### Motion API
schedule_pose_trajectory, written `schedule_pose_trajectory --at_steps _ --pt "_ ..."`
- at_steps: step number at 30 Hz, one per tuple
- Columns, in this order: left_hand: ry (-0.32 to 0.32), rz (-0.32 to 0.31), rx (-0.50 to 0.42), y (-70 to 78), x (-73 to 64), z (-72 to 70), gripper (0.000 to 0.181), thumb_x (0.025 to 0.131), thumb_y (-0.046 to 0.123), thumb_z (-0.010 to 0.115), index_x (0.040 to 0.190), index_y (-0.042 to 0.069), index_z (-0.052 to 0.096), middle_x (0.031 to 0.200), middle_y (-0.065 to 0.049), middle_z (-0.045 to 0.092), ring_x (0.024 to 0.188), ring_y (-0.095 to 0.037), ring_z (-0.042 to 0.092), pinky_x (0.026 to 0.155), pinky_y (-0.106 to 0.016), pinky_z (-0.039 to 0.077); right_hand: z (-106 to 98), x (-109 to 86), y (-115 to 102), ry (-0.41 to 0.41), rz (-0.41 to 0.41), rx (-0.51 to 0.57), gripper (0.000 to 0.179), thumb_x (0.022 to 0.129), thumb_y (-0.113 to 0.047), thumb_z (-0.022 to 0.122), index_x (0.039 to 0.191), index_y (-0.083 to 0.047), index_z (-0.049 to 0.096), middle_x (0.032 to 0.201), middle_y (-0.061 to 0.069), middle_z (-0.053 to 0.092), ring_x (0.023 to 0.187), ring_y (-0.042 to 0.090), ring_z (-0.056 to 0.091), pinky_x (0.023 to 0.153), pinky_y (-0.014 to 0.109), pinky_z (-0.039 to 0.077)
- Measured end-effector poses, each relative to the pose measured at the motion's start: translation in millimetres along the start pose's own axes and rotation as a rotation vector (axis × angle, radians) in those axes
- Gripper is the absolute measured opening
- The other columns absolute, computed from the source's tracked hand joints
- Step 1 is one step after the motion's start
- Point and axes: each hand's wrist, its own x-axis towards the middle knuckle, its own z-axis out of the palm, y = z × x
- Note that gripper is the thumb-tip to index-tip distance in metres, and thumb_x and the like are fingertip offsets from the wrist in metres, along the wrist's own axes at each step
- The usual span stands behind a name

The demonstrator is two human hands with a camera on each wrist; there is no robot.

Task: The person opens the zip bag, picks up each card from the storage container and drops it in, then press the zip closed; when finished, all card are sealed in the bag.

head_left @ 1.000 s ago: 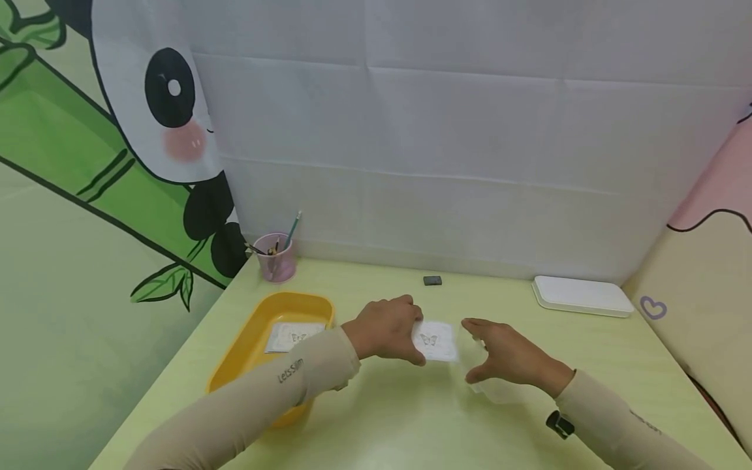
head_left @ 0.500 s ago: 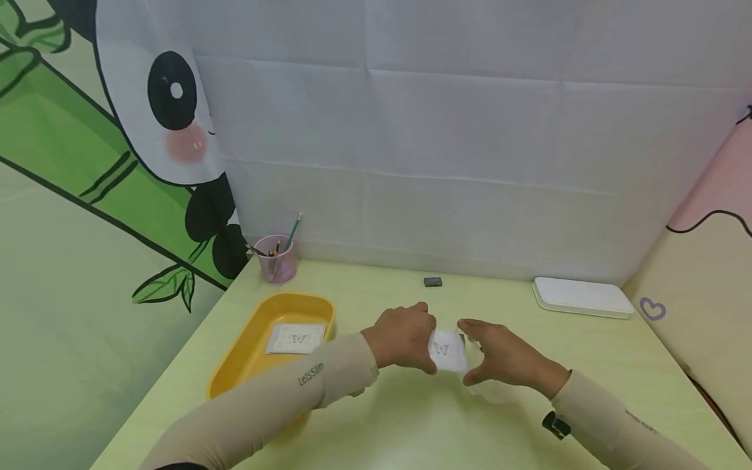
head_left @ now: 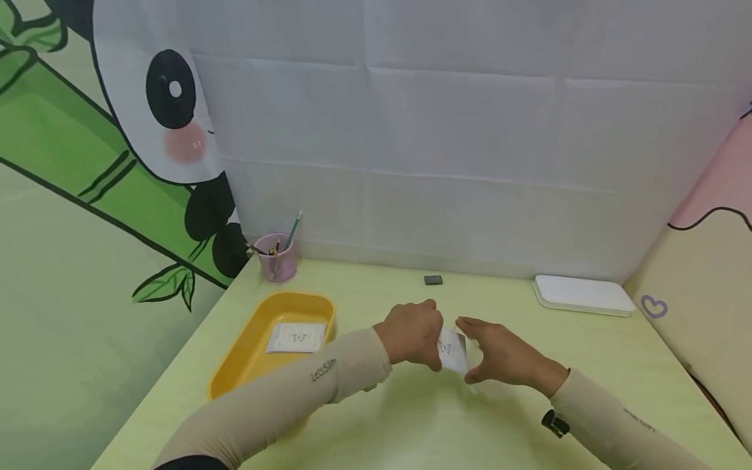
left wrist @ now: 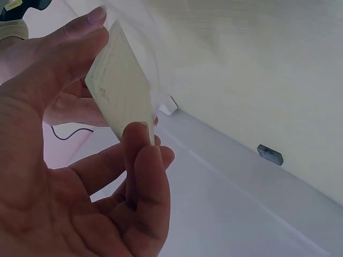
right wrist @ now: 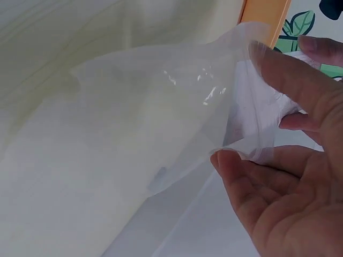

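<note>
My left hand (head_left: 414, 334) grips a thin white square pack (head_left: 452, 350) with a small butterfly printed on its face. In the left wrist view the pack (left wrist: 120, 85) is seen nearly edge-on, between thumb and fingers. My right hand (head_left: 508, 356) holds a clear plastic bag (right wrist: 150, 107) at its mouth, thumb on one side and fingers on the other, so the mouth stands spread. The pack's leading edge (right wrist: 244, 120) shows at the mouth through the film in the right wrist view. The bag's body spreads away, limp.
A yellow tray (head_left: 220, 375) on the left holds a similar butterfly pack (head_left: 296, 337). Behind it stands a pink cup (head_left: 277, 264) of pencils. A dark eraser-like block (head_left: 433, 280) and a white flat case (head_left: 584, 295) lie near the back wall.
My left hand has moved right with the pack, bringing it to the bag's mouth between the right thumb and fingers; the pack now tilts. The right hand has barely moved.
</note>
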Motion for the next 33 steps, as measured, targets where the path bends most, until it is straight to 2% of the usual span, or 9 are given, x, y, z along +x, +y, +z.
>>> schedule_pose_trajectory --at_steps 7,9,12,15,19,22,26,29,33 --pt "0.01 0.023 -0.047 7.9 0.0 0.5 0.053 0.07 0.04 0.09 0.108 0.014 0.065 0.089 0.003 0.053 0.064 -0.011 0.052 0.055 -0.028 0.046 0.6 2.8 -3.4 0.011 -0.02 -0.013 0.09 0.07 -0.005 0.089 0.145 0.011 0.042 0.15 0.026 0.043 0.128 0.037 0.052 0.086 0.039 0.051" --pt "0.017 0.033 -0.07 8.7 0.0 1.6 0.053 0.071 0.04 0.09 0.108 0.012 0.066 0.091 0.002 0.053 0.064 -0.01 0.052 0.055 -0.026 0.046 0.9 3.3 -3.8 0.012 -0.016 -0.011 0.09 0.071 -0.007 0.089 0.146 0.011 0.042 0.15 0.026 0.042 0.127 0.038 0.052 0.087 0.039 0.051" --pt "0.022 0.06 -0.132 7.8 -1.0 3.7 0.043 0.072 0.038 0.091 0.097 0.01 0.069 0.098 0.0 0.053 0.064 -0.009 0.052 0.056 -0.023 0.046 1.2 3.7 -3.7 0.014 -0.004 -0.003 0.09 0.071 -0.008 0.09 0.145 0.011 0.043 0.151 0.025 0.042 0.127 0.037 0.052 0.088 0.04 0.051" --pt "0.019 0.104 -0.205 4.2 -3.1 5.5 0.036 0.074 0.032 0.09 0.095 0.009 0.073 0.108 -0.002 0.051 0.073 -0.008 0.054 0.059 -0.019 0.046 0.7 3.8 -3.6 0.015 -0.011 -0.006 0.091 0.07 -0.01 0.09 0.144 0.012 0.044 0.151 0.025 0.042 0.127 0.037 0.053 0.089 0.041 0.051" --pt "0.009 0.154 -0.308 -3.2 -5.4 6.1 0.038 0.08 0.023 0.085 0.111 0.006 0.073 0.118 -0.003 0.05 0.09 -0.007 0.053 0.066 -0.017 0.047 -0.6 3.7 -4.3 0.014 -0.007 -0.016 0.092 0.07 -0.013 0.091 0.145 0.011 0.044 0.151 0.025 0.042 0.12 0.031 0.057 0.086 0.038 0.051" --pt "0.024 0.163 -0.338 -8.4 -7.3 6.4 0.04 0.082 0.02 0.081 0.119 0.007 0.07 0.12 0.0 0.051 0.087 -0.005 0.054 0.068 -0.019 0.047 -1.8 3.6 -4.7 0.012 -0.004 -0.016 0.092 0.07 -0.015 0.092 0.145 0.01 0.044 0.151 0.024 0.042 0.113 0.028 0.06 0.084 0.037 0.051" --pt "0.032 0.178 -0.243 -10.2 -9.7 9.1 0.033 0.085 0.022 0.078 0.117 0.015 0.071 0.122 0.007 0.055 0.074 -0.002 0.055 0.064 -0.021 0.047 -2.3 3.7 -4.8 0.017 -0.007 -0.01 0.092 0.07 -0.015 0.092 0.145 0.01 0.045 0.151 0.024 0.043 0.118 0.03 0.058 0.086 0.038 0.051" --pt "0.001 0.207 -0.127 -8.7 -10.8 13.8 0.034 0.088 0.017 0.072 0.122 0.021 0.072 0.128 0.013 0.058 0.077 0.0 0.056 0.063 -0.022 0.047 -1.8 4.3 -4.7 0.025 0.002 0.002 0.091 0.07 -0.014 0.092 0.145 0.009 0.045 0.151 0.023 0.043 0.124 0.032 0.055 0.087 0.037 0.05" --pt "-0.048 0.221 -0.041 -6.8 -11.7 22.6 0.049 0.087 0.006 0.066 0.132 0.025 0.067 0.136 0.016 0.057 0.09 0.001 0.059 0.061 -0.023 0.046 -0.8 5.2 -5.4 0.027 0.001 0.016 0.092 0.071 -0.013 0.091 0.146 0.009 0.044 0.152 0.023 0.042 0.125 0.033 0.054 0.088 0.037 0.05"
